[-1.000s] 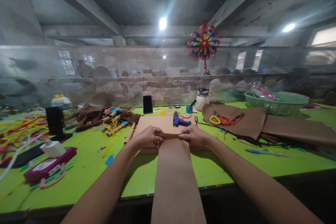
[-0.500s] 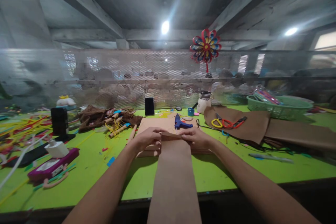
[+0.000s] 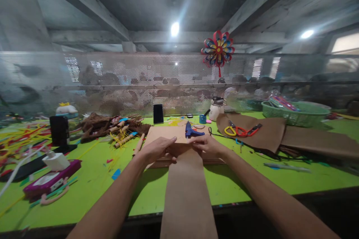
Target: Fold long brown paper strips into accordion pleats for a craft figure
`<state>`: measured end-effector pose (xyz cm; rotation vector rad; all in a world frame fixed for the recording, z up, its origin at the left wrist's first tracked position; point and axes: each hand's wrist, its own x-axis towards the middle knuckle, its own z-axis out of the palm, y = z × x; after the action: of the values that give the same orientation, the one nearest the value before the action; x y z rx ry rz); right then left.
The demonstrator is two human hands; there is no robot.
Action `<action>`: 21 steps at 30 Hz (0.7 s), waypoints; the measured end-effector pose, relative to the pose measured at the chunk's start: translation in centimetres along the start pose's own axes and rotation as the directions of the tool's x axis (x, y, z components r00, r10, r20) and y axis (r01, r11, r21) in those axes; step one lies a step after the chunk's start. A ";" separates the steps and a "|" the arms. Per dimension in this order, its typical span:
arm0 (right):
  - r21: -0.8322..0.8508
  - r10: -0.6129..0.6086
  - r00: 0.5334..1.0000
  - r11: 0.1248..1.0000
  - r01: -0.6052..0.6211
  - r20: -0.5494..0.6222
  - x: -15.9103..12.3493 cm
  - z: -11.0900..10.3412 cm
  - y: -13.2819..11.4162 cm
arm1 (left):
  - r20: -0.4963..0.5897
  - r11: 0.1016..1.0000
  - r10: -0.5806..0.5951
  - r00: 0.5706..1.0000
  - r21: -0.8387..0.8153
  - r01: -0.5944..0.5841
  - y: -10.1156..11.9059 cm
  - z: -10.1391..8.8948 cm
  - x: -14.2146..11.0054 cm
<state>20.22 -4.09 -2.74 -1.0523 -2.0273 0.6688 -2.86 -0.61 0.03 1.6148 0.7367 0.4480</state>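
A long strip of brown kraft paper (image 3: 187, 190) runs from under my fingers down over the table's front edge. My left hand (image 3: 160, 148) grips the left side of its upper end, thumb on top. At the right corner of that end, my right hand (image 3: 206, 145) pinches the paper between thumb and fingers. The strip's far end is folded or bent up between the two hands. Beneath them lies a stack of brown cardboard sheets (image 3: 157, 134). A blue glue gun (image 3: 193, 131) rests on the stack just beyond my right fingers.
Scissors (image 3: 244, 130) lie on brown paper (image 3: 260, 142) at right, before a green basket (image 3: 297, 114). A pen (image 3: 287, 167) is nearer. At left are a purple power strip (image 3: 52, 179), a black phone (image 3: 59, 130) and paper scraps. Behind stand another phone (image 3: 158, 114) and a white jug (image 3: 217, 109).
My left thumb has lifted and shifted right, and the left fingers have moved lower along the paper's edge. The fold at the strip's end looks wider. The view has shifted slightly.
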 end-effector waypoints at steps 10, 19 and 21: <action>0.243 0.096 0.994 0.964 -0.107 0.058 -0.4 -0.4 0.0 | -0.089 0.995 0.021 0.996 0.100 -0.012 0.4 -0.2 0.0; 0.482 0.163 0.978 0.852 -0.205 0.129 -0.5 -1.2 -0.1 | -0.091 0.983 0.087 0.992 0.172 -0.070 -0.1 -0.6 0.4; 0.495 0.153 0.983 0.849 -0.184 0.103 -0.6 -1.4 -0.1 | -0.108 0.985 0.085 0.991 0.161 -0.067 -0.3 -0.8 0.5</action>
<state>21.54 -4.53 -2.04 -0.9016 -1.6745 1.2584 -3.07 0.37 -0.16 1.7803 0.8152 0.5531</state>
